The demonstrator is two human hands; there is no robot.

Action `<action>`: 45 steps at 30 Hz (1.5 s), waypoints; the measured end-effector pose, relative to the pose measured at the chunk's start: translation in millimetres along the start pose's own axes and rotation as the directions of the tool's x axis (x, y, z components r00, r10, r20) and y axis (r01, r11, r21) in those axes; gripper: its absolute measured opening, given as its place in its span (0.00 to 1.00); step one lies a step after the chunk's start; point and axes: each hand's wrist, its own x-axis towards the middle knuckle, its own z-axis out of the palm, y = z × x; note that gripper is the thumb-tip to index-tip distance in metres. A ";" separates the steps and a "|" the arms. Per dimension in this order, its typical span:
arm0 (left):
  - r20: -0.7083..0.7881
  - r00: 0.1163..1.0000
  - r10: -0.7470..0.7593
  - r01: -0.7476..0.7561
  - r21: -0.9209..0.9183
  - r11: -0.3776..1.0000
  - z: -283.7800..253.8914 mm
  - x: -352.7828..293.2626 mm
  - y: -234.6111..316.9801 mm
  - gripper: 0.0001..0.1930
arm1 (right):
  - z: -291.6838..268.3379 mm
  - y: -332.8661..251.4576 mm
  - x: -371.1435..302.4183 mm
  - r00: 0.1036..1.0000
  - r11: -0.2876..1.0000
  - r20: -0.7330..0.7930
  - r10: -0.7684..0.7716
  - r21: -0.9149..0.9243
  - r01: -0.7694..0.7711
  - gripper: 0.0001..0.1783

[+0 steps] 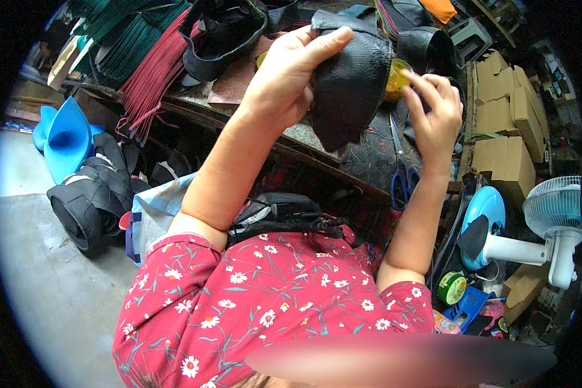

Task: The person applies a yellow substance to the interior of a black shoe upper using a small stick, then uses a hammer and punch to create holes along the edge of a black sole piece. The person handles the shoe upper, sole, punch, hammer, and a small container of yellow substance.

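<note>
My left hand (284,74) is raised over the bench, closed on a black leather piece (349,81) with a pebbled grain and a stitched edge. The thumb lies across its top and the piece hangs down to a ragged lower end. Just right of it is a small yellow container (395,84), partly hidden behind the leather. My right hand (436,107) has its index fingertip at the container's rim, the thumb apart from the index finger and the other fingers bent. Nothing shows in its grasp. Below lie scissors with blue handles (399,187) on the bench.
Black curved leather pieces (223,45) and bundles of red strips (155,77) cover the far bench. Cardboard boxes (507,107) stand at the right, above a white fan (556,213). On the floor at left are blue shaped pieces (68,139) and black rolls (90,204).
</note>
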 end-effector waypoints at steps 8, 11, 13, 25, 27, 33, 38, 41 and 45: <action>0.109 0.988 0.111 -0.131 0.201 0.971 7.2 -7.0 3.7 0.18 | 34.8 39.5 12.5 0.978 0.901 0.189 0.094 -0.434 -0.003 0.12; 0.056 0.979 0.195 -0.202 0.179 0.963 7.8 -5.3 6.2 0.11 | 30.5 30.9 20.2 0.968 0.947 0.176 0.178 -0.299 -0.119 0.11; 0.016 0.970 0.241 -0.240 0.169 0.956 9.8 -2.9 6.8 0.10 | 21.2 18.0 24.2 0.955 0.962 0.154 0.253 -0.143 -0.232 0.12; -0.105 0.970 0.220 -0.200 0.177 0.964 20.7 2.4 -8.0 0.08 | -6.9 -67.5 -11.9 0.990 0.669 0.136 0.048 0.732 -0.133 0.50; -0.120 0.969 0.215 -0.201 0.123 0.972 19.5 2.9 -9.9 0.07 | -9.6 -72.2 -15.0 0.992 0.767 0.112 -0.058 0.641 -0.028 0.49; -0.121 0.976 0.182 -0.176 0.055 0.983 17.9 7.5 -23.0 0.07 | -17.7 -67.0 -11.0 0.994 0.967 -0.035 -0.106 0.229 0.111 0.45; -0.139 0.964 0.229 -0.220 0.074 0.973 10.6 11.4 -29.0 0.07 | -14.1 -58.0 -20.2 0.977 0.919 0.020 -0.211 0.344 0.192 0.45; -0.123 0.964 0.234 -0.233 0.025 0.972 6.1 12.1 -28.5 0.07 | -18.4 -50.4 -25.8 0.998 0.847 0.047 -0.047 0.532 0.015 0.48; -0.130 0.959 0.253 -0.248 0.049 0.967 5.3 12.4 -28.3 0.07 | -28.3 -48.5 -29.5 0.963 0.715 0.269 -0.030 0.679 -0.167 0.56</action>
